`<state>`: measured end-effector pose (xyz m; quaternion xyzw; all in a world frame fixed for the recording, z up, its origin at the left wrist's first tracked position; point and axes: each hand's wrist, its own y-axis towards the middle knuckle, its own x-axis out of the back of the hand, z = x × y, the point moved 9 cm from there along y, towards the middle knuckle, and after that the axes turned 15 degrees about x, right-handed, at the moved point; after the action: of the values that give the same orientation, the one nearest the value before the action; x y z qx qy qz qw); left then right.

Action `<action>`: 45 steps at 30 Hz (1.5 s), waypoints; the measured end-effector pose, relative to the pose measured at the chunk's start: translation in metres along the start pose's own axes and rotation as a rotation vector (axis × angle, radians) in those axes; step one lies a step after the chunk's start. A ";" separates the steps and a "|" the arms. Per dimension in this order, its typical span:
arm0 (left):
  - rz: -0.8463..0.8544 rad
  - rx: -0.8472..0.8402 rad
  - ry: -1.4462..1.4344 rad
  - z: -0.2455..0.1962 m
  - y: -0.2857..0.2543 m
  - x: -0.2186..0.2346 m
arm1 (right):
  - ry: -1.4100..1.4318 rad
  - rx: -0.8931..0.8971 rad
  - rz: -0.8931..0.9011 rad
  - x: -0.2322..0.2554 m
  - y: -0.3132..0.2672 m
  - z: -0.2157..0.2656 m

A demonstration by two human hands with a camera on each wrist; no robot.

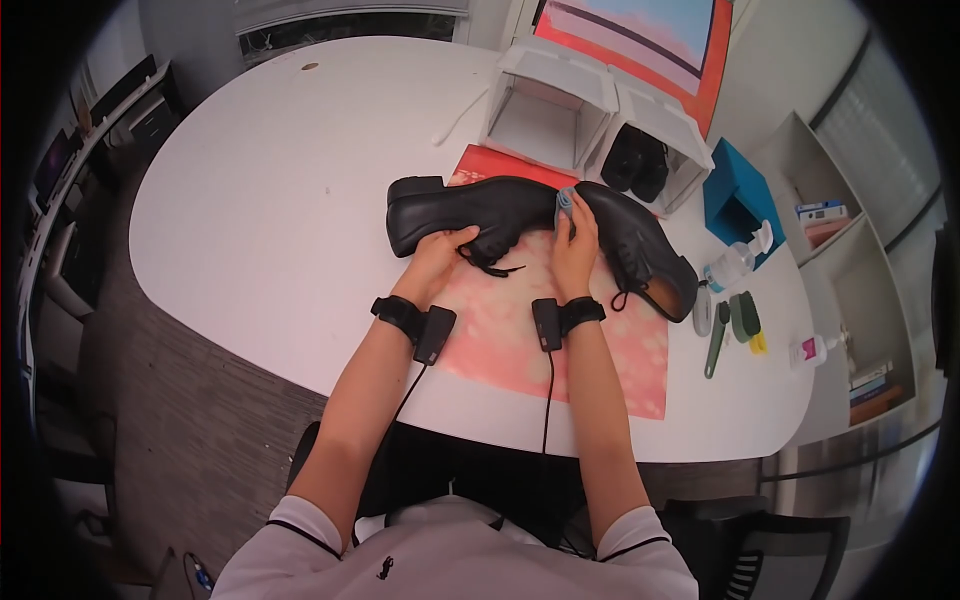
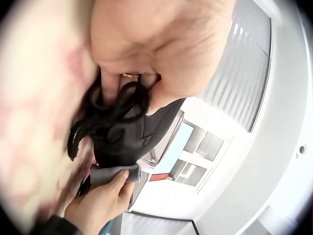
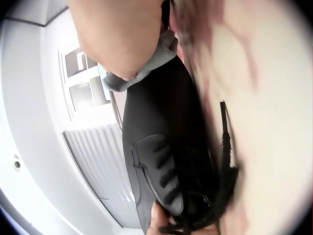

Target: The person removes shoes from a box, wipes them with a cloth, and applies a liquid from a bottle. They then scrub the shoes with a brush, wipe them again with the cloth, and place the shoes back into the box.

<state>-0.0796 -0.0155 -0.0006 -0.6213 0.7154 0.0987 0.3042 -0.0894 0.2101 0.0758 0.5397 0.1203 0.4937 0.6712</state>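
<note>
A black lace-up shoe (image 1: 470, 208) lies on its side, held by my left hand (image 1: 440, 258) around its laced middle, thumb on the upper. My right hand (image 1: 577, 245) pinches a folded grey cloth (image 1: 566, 200) against the toe of that shoe. In the left wrist view the cloth (image 2: 115, 174) wraps over the toe, and loose laces (image 2: 110, 115) hang by my left fingers. The right wrist view shows the cloth (image 3: 142, 71) across the toe end of the shoe (image 3: 161, 112). A second black shoe (image 1: 640, 240) lies just right of my right hand.
Beneath the shoes is a pink patterned mat (image 1: 520, 345). Two clear-fronted boxes stand behind, one empty (image 1: 545, 115), one holding black shoes (image 1: 636, 162). To the right are a blue box (image 1: 740, 195), a pump bottle (image 1: 730, 268), a green-handled brush (image 1: 717, 340) and a small bottle (image 1: 808, 350).
</note>
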 end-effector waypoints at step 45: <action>-0.025 -0.107 0.026 -0.026 -0.029 -0.018 | 0.058 0.328 0.339 0.005 0.022 0.109</action>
<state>-0.0595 -0.0198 0.0372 -0.6468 0.7050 0.1249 0.2626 -0.0232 0.1462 0.1387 0.6394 0.1258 0.5886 0.4784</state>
